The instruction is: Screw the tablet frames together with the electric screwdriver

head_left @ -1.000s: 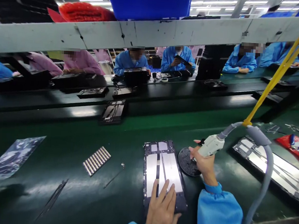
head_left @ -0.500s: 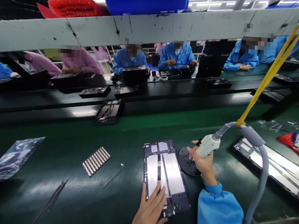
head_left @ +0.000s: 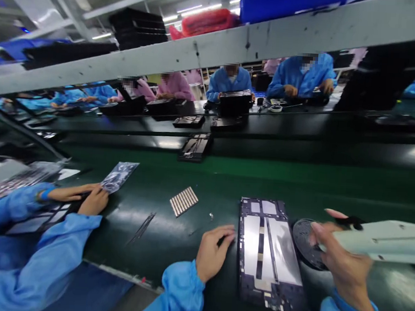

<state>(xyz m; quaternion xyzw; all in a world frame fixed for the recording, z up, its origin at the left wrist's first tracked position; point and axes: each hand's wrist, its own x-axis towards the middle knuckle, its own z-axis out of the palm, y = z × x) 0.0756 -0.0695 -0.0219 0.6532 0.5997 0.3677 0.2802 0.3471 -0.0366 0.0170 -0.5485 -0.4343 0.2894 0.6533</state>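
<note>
Right of the opened device (head_left: 273, 253), the right hand (head_left: 346, 262) grips a white tool (head_left: 392, 241). Left of the device, the left hand (head_left: 213, 252) is half-open.

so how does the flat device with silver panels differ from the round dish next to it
The device is rectangular, while the dish is circular. The device is clearly larger than the dish. The device has shiny silver panels in a dark frame; the dish is dark all over. Both lie on the green bench.
</note>
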